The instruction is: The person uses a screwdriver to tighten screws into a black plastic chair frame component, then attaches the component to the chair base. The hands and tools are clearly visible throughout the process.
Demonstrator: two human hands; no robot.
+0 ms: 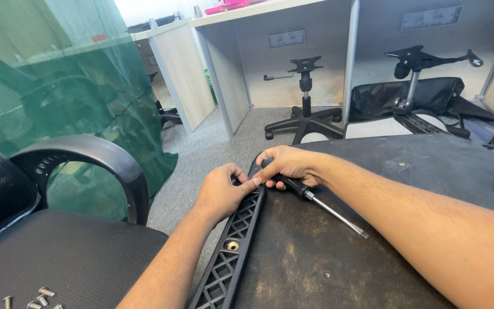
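A black plastic latticed chair armrest bracket (231, 249) lies along the left edge of an upturned black seat base (373, 189). My left hand (222, 190) grips the bracket's upper end, fingers curled around it. My right hand (289, 165) rests beside it, thumb and fingertips meeting those of the left hand, and holds a screwdriver (324, 207) with a black handle and a steel shaft pointing down-right across the seat base. A metal screw (232, 245) sits in a hole of the bracket.
A black office chair seat (58, 257) with a curved armrest (95, 151) stands at left, with several loose screws (32, 298) on it. Two chair bases with gas lifts (305, 114) (415, 86) stand on the grey carpet near desks. Green netting (58, 80) hangs at left.
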